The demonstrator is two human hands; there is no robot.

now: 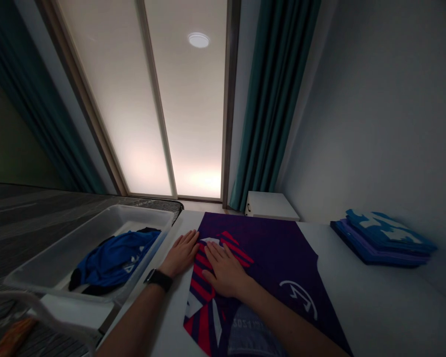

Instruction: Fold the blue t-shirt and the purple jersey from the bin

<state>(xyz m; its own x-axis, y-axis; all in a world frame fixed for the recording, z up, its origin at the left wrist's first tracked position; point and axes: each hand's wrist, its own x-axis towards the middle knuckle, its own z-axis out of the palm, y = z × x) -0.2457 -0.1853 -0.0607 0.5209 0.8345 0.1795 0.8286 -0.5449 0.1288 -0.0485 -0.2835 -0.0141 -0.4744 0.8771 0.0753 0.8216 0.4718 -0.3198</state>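
A dark purple shirt [271, 248] lies spread on a white table [360, 302], with a red and white striped pattern on its left part and a white logo on its right. My left hand [180, 254], a black watch on its wrist, rests flat at the shirt's left edge, fingertips touching the fabric. My right hand [225, 271] presses flat on the striped part, its fingers stretched out. Neither hand grips anything. The near end of the shirt is partly hidden by my right forearm and cut off by the frame.
To the left stands a translucent plastic bin [52, 263] with blue and black clothing [115, 258] inside. A stack of folded blue and purple garments [384, 240] sits at the table's right, by the wall. Beyond the table are a white cabinet [271, 204] and teal curtains [278, 99].
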